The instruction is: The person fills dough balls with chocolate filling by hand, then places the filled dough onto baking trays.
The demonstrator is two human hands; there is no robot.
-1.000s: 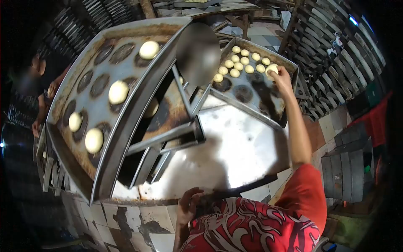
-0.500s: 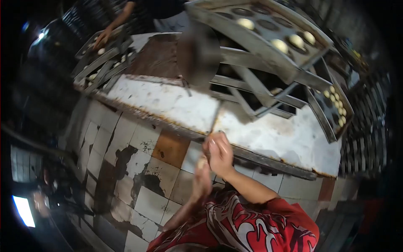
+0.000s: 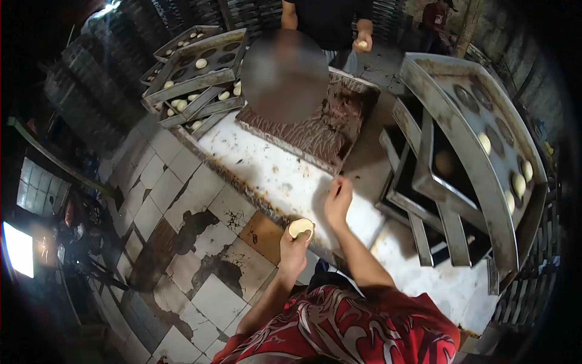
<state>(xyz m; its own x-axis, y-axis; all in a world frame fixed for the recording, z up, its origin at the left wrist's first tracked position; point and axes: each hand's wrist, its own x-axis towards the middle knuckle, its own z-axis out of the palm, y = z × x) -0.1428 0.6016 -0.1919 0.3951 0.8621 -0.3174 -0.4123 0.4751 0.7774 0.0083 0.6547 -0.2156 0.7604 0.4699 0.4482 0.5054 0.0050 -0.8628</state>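
Observation:
My left hand (image 3: 293,252) is closed around a pale, flattened piece of dough (image 3: 301,227), holding it up over the near edge of the table. Fingers bent together, my right hand (image 3: 338,200) is at the near corner of a shallow tray (image 3: 291,145) spread with a brown paste (image 3: 315,130). Whatever its fingertips pinch, if anything, is hidden. A blurred round patch covers part of the tray.
Stacked metal trays with round hollows and dough balls stand on the right (image 3: 445,130) and left (image 3: 200,76). Across the white table (image 3: 254,151), a co-worker's hand (image 3: 362,41) holds a dough ball. Another person sits further back.
My hands were together over the table edge and have come apart. My right hand has moved forward to the paste tray, the left keeping the dough. The view has shifted.

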